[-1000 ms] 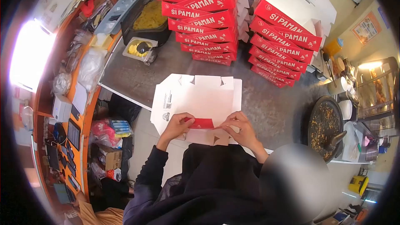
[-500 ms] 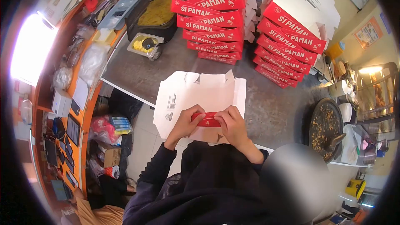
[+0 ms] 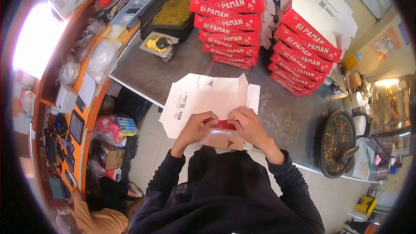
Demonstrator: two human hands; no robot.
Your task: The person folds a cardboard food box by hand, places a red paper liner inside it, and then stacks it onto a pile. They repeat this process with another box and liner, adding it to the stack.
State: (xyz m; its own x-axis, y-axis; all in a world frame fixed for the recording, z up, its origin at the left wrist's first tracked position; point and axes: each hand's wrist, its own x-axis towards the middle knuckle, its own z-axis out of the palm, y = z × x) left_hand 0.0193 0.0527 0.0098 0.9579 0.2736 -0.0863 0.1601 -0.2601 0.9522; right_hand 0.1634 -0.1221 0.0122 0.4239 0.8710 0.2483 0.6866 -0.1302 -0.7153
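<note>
A partly folded cardboard box (image 3: 221,93), white inside with a red printed flap (image 3: 223,124), lies open at the near edge of the dark table. My left hand (image 3: 199,125) grips the left end of the red flap, its fingers bent over the top. On the flap's right part, my right hand (image 3: 249,125) is closed with thumb and fingers pinching the cardboard. A wide white lid panel with dark print (image 3: 178,106) spreads out to the left of my left hand.
Two tall stacks of red boxes (image 3: 229,26) (image 3: 303,56) stand behind. A yellow-filled tub (image 3: 157,45) and black tray (image 3: 171,13) are at back left. A stone mortar (image 3: 336,147) sits right. Shelves (image 3: 93,112) line the left; a seated person (image 3: 95,216) is lower left.
The red flap has tipped and now shows less of its face. My right hand has moved slightly right. The view has shifted a little, and my right forearm shows more.
</note>
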